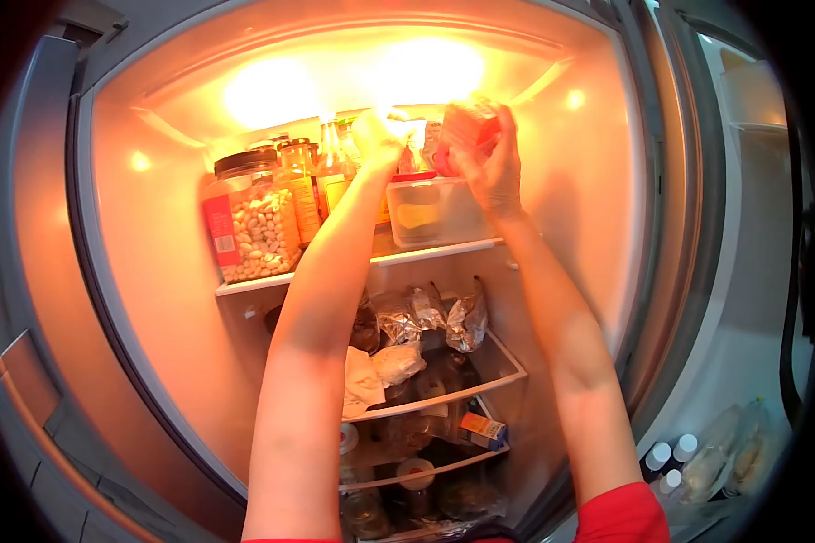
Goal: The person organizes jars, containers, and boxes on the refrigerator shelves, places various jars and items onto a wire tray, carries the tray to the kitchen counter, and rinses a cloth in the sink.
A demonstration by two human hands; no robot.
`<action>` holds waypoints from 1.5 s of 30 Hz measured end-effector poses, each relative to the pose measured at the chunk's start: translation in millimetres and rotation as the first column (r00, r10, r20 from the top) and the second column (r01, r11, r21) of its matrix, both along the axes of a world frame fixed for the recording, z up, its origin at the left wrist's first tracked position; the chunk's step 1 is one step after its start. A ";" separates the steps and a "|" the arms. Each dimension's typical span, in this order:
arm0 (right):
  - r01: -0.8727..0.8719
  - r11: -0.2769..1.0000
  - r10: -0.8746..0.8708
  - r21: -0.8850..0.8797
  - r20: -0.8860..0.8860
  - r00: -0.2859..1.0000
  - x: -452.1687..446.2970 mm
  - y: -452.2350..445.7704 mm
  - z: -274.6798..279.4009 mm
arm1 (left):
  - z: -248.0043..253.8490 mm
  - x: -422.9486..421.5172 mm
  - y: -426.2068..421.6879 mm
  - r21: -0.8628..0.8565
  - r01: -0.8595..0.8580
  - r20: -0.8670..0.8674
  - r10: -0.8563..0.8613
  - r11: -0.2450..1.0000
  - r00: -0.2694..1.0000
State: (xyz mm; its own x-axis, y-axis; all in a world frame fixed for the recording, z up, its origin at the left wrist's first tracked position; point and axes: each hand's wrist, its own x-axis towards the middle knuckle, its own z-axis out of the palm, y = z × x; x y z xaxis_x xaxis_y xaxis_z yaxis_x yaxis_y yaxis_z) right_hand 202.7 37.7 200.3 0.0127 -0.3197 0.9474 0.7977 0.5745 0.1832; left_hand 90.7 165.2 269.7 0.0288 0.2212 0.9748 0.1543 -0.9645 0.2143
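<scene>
Both my arms reach into an open, lit fridge at its top shelf (407,257). My right hand (496,172) grips a red package (469,131) above the right end of a clear plastic container (435,213). Over the bottles at the middle of the shelf is my left hand (378,140), washed out by the bright light, so its fingers and anything in them cannot be made out. To its left stand a large jar of pale nuts or beans (264,222) with a dark lid, and a tall jar (300,185).
Lower shelves hold foil-wrapped items (466,321), a pale bundle (362,380), a small blue and orange box (483,430) and a round-lidded jar (416,473). On the right, the door (752,271) bears white-capped bottles (685,446) and plastic bags (714,462).
</scene>
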 end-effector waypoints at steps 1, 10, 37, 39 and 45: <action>0.155 0.973 -0.176 -0.168 -0.119 0.977 1.9 -0.3 -6.1 | -0.4 0.3 7.0 -0.013 0.048 0.066 -0.047 0.999 0.997; 0.397 0.506 -0.564 -0.765 0.055 0.824 13.4 -24.3 19.8 | -1.1 -1.7 12.2 -0.144 0.309 -0.194 -0.333 0.940 0.923; 0.482 0.382 -0.605 -0.788 0.181 0.775 -45.4 -14.5 72.9 | -79.5 -40.7 -29.6 -0.422 0.479 -0.124 -0.573 0.770 0.810; 0.545 0.362 -0.631 -0.756 0.232 0.740 -54.0 -22.9 83.5 | -85.0 -45.9 -46.7 -0.264 0.187 -0.112 -0.222 0.946 0.968; 0.602 0.798 -0.554 -0.023 0.366 0.748 -87.0 -30.6 43.0 | -96.4 -100.9 -43.1 -0.114 0.425 0.179 -0.402 0.898 0.898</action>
State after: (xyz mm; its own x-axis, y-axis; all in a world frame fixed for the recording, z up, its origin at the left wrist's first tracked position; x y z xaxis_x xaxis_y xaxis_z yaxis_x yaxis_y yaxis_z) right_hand 115.7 7.1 243.3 -0.4480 -0.0370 0.8933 0.8913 0.0602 0.4495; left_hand -10.2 122.0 173.3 0.0076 0.3611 0.9325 -0.2961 -0.8899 0.3471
